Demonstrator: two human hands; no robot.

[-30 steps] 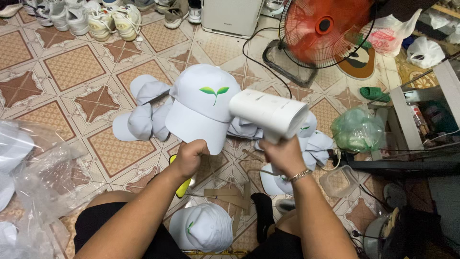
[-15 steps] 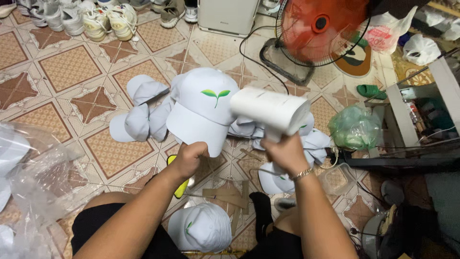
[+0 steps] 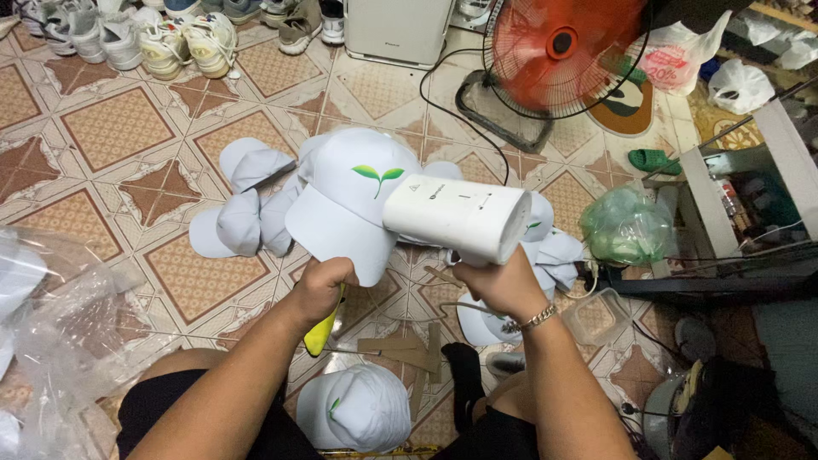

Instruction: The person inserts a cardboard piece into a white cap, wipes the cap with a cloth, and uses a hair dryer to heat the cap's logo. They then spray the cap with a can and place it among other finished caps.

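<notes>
My left hand [image 3: 322, 288] grips the brim of a white cap [image 3: 349, 200] with a green leaf emblem, held up above the tiled floor; a yellow object [image 3: 324, 330] also sticks out below this hand. My right hand [image 3: 498, 285] holds a white handheld steamer-like device [image 3: 456, 217], its body pointing left and touching the cap's side. A pile of white caps [image 3: 247, 196] lies on the floor behind, and more caps [image 3: 545, 247] lie behind the device. One finished-looking cap [image 3: 358, 409] rests between my knees.
An orange floor fan [image 3: 567, 51] with a black cable stands at the back. Shoes [image 3: 170, 38] line the far edge. Clear plastic bags [image 3: 51, 332] lie at left, a green bag [image 3: 626, 226] and a shelf unit [image 3: 750, 196] at right. Cardboard pieces [image 3: 400, 345] lie near my legs.
Both hands keep their grip; the cap and the white device stay together and have barely shifted. The view has tilted slightly.
</notes>
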